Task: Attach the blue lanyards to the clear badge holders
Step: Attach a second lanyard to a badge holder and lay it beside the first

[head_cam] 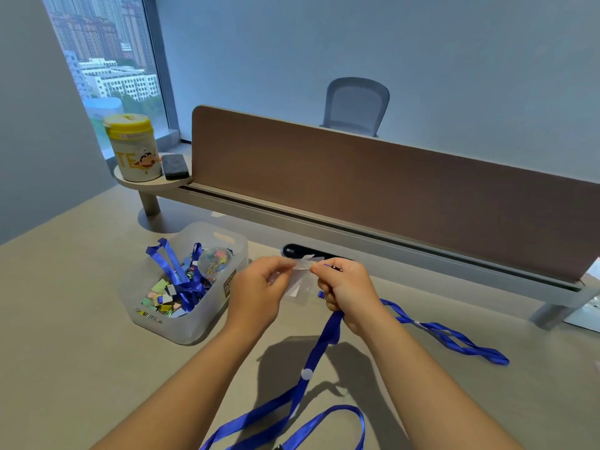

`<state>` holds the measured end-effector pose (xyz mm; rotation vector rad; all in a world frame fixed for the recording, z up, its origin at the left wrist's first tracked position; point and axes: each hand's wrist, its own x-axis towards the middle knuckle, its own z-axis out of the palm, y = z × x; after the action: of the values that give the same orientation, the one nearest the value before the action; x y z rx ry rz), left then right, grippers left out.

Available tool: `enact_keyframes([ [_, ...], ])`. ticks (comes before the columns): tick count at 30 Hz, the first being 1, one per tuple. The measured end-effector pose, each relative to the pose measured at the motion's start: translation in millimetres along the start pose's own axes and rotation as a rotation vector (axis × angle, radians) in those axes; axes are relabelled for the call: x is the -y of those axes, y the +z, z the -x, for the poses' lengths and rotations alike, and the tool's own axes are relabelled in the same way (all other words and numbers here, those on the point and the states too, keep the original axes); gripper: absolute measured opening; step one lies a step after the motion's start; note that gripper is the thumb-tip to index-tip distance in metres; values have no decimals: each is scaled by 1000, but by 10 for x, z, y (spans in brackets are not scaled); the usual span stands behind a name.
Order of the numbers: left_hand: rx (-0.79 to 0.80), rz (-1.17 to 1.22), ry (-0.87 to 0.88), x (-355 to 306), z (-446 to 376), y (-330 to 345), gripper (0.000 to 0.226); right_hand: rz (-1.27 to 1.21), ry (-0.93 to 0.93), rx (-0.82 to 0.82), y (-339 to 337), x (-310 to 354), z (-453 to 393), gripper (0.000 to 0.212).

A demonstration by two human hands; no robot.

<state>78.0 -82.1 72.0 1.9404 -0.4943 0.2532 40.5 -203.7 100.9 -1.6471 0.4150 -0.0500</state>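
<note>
Badge holder (300, 280) pinched between both hands, lanyard (328, 336) in right grip (349, 287).

Left of the hands, the plastic bin (207, 323) blocks the table (74, 319); behind it the brown divider (373, 186) walls off reach. Table left of the bin lies bare.

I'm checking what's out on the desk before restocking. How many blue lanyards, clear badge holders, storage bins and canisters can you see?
Blue lanyards: 3, one held, one lying on the desk at right, at least one in the bin
Clear badge holders: 1, held between both hands
Storage bins: 1
Canisters: 1
Total: 6
</note>
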Motion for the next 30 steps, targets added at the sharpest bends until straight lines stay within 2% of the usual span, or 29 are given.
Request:
enact_keyframes([
  [3,-18,-213,160,-19,-61,-55,21,240,-92,-67,18,127,-44,23],
  [7,51,-454,280,-34,-116,-135,24,557,-181,-36,50,179,-114,14],
  [10,47,-501,327,-27,-159,-130,30,733,-217,-42,111,100,-178,14],
  [13,39,-489,270,17,-205,-138,25,760,-296,-191,130,19,-235,19],
  [16,25,-444,190,163,-194,-172,19,609,-307,-241,73,-40,-297,19],
  [19,72,-413,146,321,-86,-127,13,522,-177,-189,3,-234,-339,26],
  [24,156,-397,104,595,249,87,15,549,66,-28,-51,-805,-212,39],
  [30,181,-407,88,779,519,238,16,714,128,209,-63,-1233,-70,67],
])
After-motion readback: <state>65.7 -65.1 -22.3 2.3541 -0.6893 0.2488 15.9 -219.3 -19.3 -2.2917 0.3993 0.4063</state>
